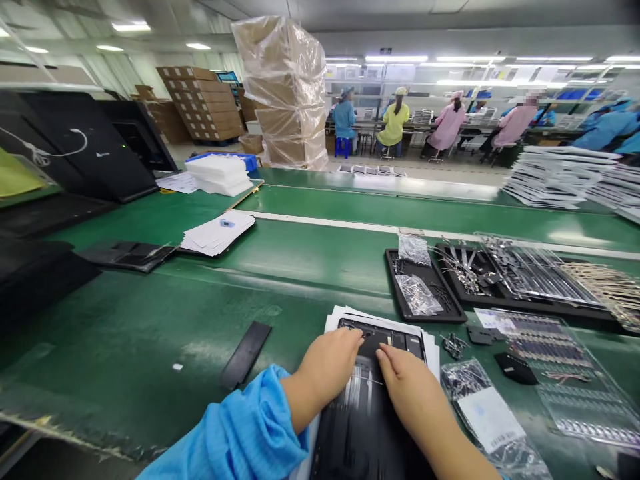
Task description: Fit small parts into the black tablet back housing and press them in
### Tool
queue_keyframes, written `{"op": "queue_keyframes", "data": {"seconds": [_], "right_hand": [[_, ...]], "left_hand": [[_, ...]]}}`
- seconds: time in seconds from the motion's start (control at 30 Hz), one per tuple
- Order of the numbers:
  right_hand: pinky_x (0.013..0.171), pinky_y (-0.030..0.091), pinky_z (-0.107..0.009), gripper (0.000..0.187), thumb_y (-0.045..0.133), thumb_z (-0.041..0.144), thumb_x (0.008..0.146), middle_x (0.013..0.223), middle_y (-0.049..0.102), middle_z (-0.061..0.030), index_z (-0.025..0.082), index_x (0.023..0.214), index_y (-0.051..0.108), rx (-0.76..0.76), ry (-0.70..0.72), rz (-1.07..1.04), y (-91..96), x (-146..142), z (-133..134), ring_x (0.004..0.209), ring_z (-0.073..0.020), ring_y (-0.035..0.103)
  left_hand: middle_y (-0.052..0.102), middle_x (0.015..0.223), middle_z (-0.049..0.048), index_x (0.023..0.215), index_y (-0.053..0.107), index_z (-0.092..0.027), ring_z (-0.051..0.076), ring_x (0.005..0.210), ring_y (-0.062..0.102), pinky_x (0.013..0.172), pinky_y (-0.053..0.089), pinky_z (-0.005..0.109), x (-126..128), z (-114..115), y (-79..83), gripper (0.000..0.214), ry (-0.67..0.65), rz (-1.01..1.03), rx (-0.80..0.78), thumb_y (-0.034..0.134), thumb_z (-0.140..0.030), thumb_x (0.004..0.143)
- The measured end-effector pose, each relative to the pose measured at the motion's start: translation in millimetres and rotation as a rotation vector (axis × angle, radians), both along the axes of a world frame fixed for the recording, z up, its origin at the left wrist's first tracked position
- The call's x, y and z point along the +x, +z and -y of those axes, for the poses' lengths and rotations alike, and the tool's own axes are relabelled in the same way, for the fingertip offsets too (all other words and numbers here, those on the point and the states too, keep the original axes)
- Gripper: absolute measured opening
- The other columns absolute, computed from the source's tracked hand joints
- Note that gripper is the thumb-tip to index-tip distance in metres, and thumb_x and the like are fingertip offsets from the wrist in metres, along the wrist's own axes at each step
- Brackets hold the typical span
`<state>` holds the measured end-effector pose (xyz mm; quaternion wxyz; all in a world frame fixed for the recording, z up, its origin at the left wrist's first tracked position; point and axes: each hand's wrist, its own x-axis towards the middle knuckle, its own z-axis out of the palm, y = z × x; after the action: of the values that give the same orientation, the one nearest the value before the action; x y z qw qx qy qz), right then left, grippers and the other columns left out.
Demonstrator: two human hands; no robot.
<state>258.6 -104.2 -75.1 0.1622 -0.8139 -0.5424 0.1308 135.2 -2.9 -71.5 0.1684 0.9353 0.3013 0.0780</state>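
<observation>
Strip [246, 355], black, lies on bench [145, 333]; left hand [327, 365], fingers bunched, touches black device housing [357, 427] on white sheets [432, 357] toward near edge; right hand [413, 387] pinched narrow over it, cannot tell if either grips anything; bagged parts [487, 407] alongside.

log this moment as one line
left hand: at black casing | right hand: at black casing | black strip: left of both hands

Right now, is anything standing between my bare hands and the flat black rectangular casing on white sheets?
Nothing visible does. Your bare left hand and bare right hand are directly over the flat black rectangular casing. White sheets lie beneath it, and the clear plastic bag with a white label lies to its right.
</observation>
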Motion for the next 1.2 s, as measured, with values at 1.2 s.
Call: {"op": "queue_keyframes", "data": {"seconds": [1.2], "right_hand": [[0.076,0.039,-0.032,0.021,0.047,0.023,0.086,0.095,0.066,-0.0052,0.021,0.098,0.064,0.285,0.098,0.362,-19.0,16,-17,0.081,-0.0196,0.057]], "left_hand": [[0.062,0.091,0.0044,0.094,0.058,-0.018,0.020,0.090,0.053,0.083,0.044,0.036,1,-17,-6.2,0.021,-0.070,0.103,0.103,0.038,-0.016,0.088]]}}
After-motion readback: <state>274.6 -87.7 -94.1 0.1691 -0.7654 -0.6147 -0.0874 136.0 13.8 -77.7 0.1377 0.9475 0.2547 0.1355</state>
